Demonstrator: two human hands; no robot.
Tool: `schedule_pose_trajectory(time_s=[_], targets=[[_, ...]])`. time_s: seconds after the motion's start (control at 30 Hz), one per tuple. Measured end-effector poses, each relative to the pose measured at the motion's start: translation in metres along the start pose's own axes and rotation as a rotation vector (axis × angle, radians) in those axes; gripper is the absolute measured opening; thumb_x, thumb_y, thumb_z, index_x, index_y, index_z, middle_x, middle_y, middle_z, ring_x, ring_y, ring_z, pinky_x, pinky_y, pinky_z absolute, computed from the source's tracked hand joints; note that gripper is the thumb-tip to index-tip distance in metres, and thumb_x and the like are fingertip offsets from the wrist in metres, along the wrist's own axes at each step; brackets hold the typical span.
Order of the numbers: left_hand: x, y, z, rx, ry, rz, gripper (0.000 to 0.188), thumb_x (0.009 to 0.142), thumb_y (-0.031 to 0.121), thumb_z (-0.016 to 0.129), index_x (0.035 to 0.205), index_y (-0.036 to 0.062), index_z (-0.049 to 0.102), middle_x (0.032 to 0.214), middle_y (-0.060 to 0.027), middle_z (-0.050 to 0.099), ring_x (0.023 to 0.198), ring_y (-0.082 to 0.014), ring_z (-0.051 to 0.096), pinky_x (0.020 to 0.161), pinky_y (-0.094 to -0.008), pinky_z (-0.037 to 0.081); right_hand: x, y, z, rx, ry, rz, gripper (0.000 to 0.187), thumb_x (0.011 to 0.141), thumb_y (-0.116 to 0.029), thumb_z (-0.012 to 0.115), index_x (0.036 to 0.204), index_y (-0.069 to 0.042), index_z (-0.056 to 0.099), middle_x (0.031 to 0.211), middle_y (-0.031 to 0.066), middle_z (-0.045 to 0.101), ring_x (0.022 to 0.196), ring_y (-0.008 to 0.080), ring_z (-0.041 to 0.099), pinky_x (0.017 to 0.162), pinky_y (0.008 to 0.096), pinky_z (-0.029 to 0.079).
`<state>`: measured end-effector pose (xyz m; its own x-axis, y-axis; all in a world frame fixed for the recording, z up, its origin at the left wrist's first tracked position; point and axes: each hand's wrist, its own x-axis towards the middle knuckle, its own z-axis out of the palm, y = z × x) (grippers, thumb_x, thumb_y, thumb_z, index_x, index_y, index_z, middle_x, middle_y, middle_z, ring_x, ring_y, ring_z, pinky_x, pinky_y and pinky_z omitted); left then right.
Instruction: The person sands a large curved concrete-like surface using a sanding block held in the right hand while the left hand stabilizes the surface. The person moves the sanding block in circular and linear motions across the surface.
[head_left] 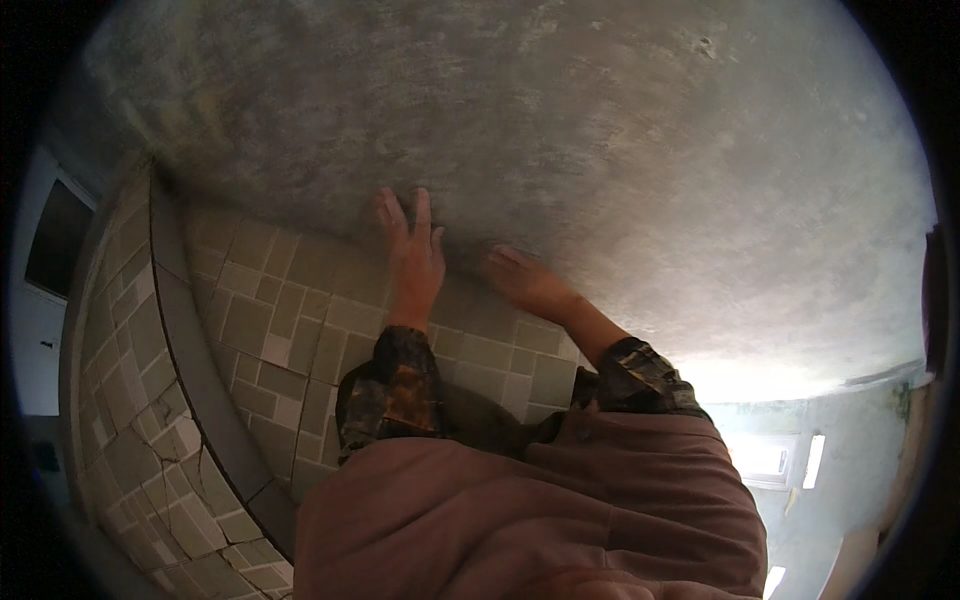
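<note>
My left hand (412,250) lies flat with fingers spread, pressed on the upper edge of a wall of pale green tiles (290,320), where the tiles meet a rough grey plastered surface (560,130). My right hand (528,283) rests flat beside it on the same tile edge, fingers pointing left, slightly blurred. Neither hand holds anything. Both forearms wear dark patterned cuffs under a dusty pink top.
A grey band (195,350) runs between two tiled faces at the left; several tiles at the lower left are cracked (170,460). A dark opening (55,235) sits at the far left. Bright windows (775,455) show at the lower right.
</note>
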<state>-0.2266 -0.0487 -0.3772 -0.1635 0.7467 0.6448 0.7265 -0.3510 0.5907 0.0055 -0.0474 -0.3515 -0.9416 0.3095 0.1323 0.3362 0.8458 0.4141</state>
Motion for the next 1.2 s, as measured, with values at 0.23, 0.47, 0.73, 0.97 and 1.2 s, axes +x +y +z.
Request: schedule_pose_trajectory(time_s=[0.23,0.47,0.73,0.97,1.2], targets=[[0.000,0.001,0.001,-0.077,-0.022,-0.048,0.072,0.097,0.004,0.058,0.157,0.0174,0.023,0.162,-0.0279,0.000,0.149,-0.0506,0.006,0.117,-0.0598,0.023,-0.048,0.009,-0.007,0.716,-0.567,0.425,0.035,0.087,-0.020,0.059,0.118,-0.006,0.068,0.142,0.0117,0.054,0.141,0.0296,0.038,0.120,0.0399,0.028],[-0.002,-0.002,0.008,-0.060,0.030,-0.010,0.069,0.099,0.005,0.055,0.158,0.0162,0.022,0.162,-0.0285,0.000,0.148,-0.0521,0.006,0.117,-0.0610,0.024,0.011,-0.022,0.059,0.865,-0.310,0.494,0.037,0.084,-0.015,0.060,0.117,0.001,0.067,0.148,0.0186,0.047,0.143,0.0312,0.035,0.118,0.0410,0.032],[0.000,-0.003,0.005,-0.116,0.012,-0.024,0.067,0.095,0.001,0.058,0.155,0.0135,0.030,0.160,-0.0323,0.001,0.146,-0.0561,0.007,0.114,-0.0603,0.028,-0.019,0.000,-0.007,0.756,-0.452,0.355,0.047,0.084,-0.018,0.063,0.127,-0.002,0.061,0.144,0.0134,0.051,0.142,0.0299,0.037,0.118,0.0414,0.031],[-0.001,0.004,0.011,-0.108,0.062,-0.019,0.071,0.095,0.002,0.058,0.156,0.0141,0.025,0.160,-0.0321,0.002,0.146,-0.0560,0.006,0.113,-0.0618,0.029,0.002,0.017,-0.041,0.111,0.001,0.131,0.051,0.081,-0.015,0.064,0.129,-0.001,0.059,0.137,0.0125,0.057,0.134,0.0280,0.048,0.113,0.0415,0.040],[-0.001,0.001,0.004,-0.046,0.018,0.011,0.069,0.096,0.006,0.058,0.156,0.0125,0.025,0.160,-0.0329,0.002,0.146,-0.0559,0.006,0.114,-0.0608,0.028,0.007,0.028,-0.069,-0.077,-0.052,0.038,0.057,0.084,-0.017,0.062,0.138,-0.003,0.052,0.135,0.0101,0.059,0.128,0.0244,0.053,0.113,0.0411,0.039]])
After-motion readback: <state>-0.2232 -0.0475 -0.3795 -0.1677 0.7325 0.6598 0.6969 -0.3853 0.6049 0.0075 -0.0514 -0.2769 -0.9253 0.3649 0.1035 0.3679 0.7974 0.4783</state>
